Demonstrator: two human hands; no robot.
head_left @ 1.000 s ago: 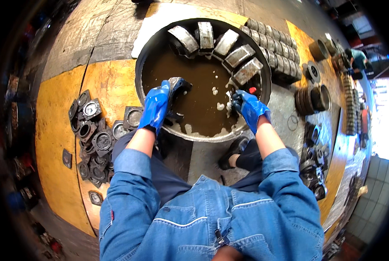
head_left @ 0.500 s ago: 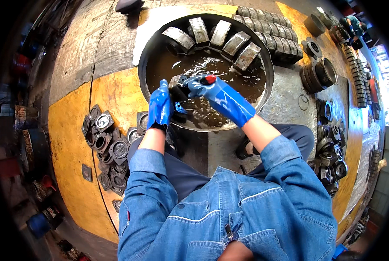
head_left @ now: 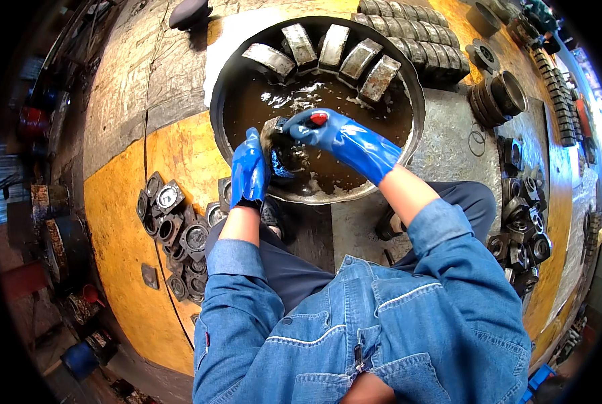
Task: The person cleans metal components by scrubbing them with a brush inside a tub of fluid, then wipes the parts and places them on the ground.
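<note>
Both my hands wear long blue rubber gloves. Over the near left part of a round metal tub [head_left: 416, 138] of murky brown water, my left hand [head_left: 250, 168] grips a wet, dark metal housing [head_left: 272, 131] by its side. My right hand [head_left: 324, 131] is closed at the housing's upper edge, around a small tool with a red end [head_left: 319, 118]. The rest of that tool is hidden by the glove. Along the tub's far inner side several blocky metal castings [head_left: 333, 46] stand in an arc, partly in the water.
Loose square metal parts with round openings [head_left: 195, 237] lie heaped on the left, and a similar heap [head_left: 518, 219] on the right. Rows of stacked castings [head_left: 422, 40] sit behind the tub. Metal rings [head_left: 509, 94] stand at right. Far right, another person [head_left: 542, 19] is partly visible.
My right hand has shifted slightly at the housing's top, and the housing is tilted a little differently, showing more of its dark hollow. The whole view has moved slightly.
</note>
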